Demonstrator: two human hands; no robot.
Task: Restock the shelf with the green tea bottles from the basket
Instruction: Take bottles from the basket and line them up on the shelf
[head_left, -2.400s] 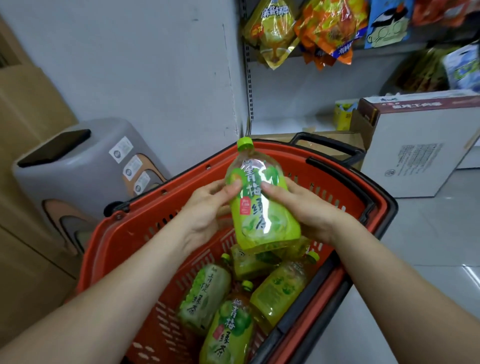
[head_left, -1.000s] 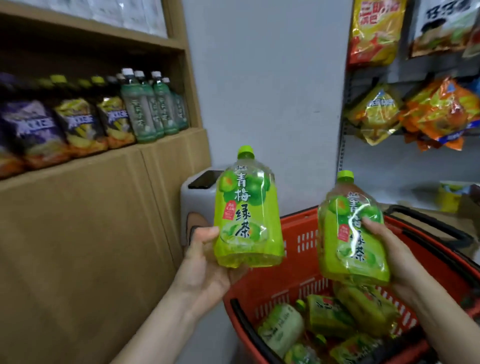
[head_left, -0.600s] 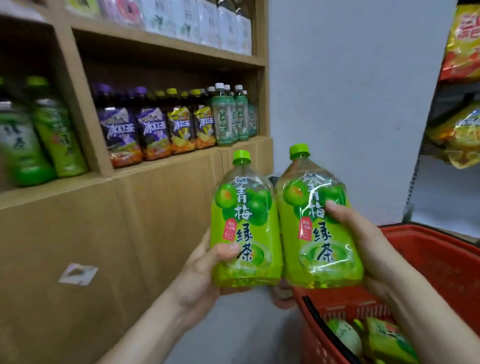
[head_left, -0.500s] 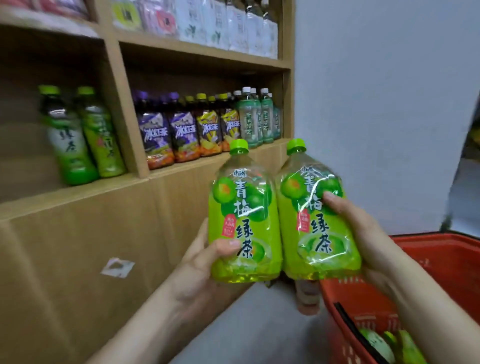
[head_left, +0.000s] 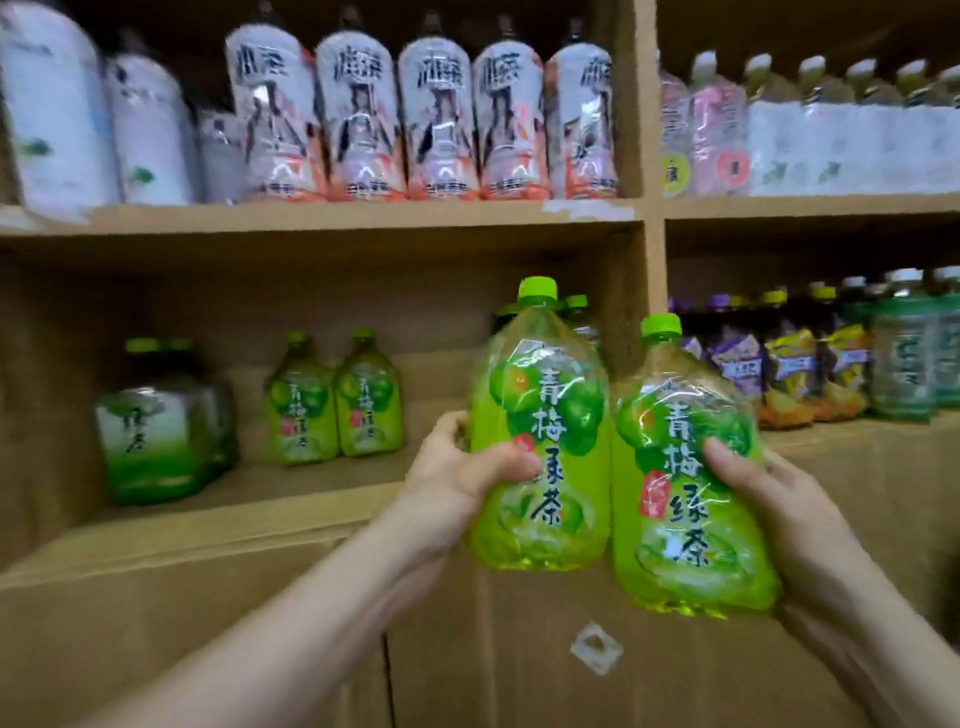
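Shelf unit: brown board shelving (head_left: 311, 218) fills the view, with two tiers showing. An upright divider (head_left: 652, 208) splits it into left and right compartments, and a plain front panel (head_left: 208, 623) runs below.
Upper tier: a row of tall white-and-pink bottles (head_left: 431, 119), blurred.
Lower tier, right compartment: purple- and yellow-labelled bottles (head_left: 789, 374).
Lower tier, left compartment: pale green-and-white bottles (head_left: 156, 441) stand at the left. Two shelved green tea bottles (head_left: 335, 400) stand upright beside them, set back from the edge.
Left bottle (head_left: 540, 457): held in the air in front of the lower left compartment, near the divider. Its long axis is close to vertical, cap up, label toward the camera.
Right bottle (head_left: 685, 493): held lower, its side against the left bottle, in front of the divider and panel. Cap up, the top leaning slightly left, label toward the camera.
Look of both: squat clear plastic with wide shoulders, yellow-green tea inside, a bright green wrap with plum pictures, dark characters and a small red seal.
Hands: apart, one bottle each. The left hand (head_left: 457, 478) grips its bottle with the thumb across the label. The right hand (head_left: 769, 499) does the same from the right side.
Caps: bright green screw tops.
Patch (head_left: 596, 648): small and pale, stuck on the front panel.
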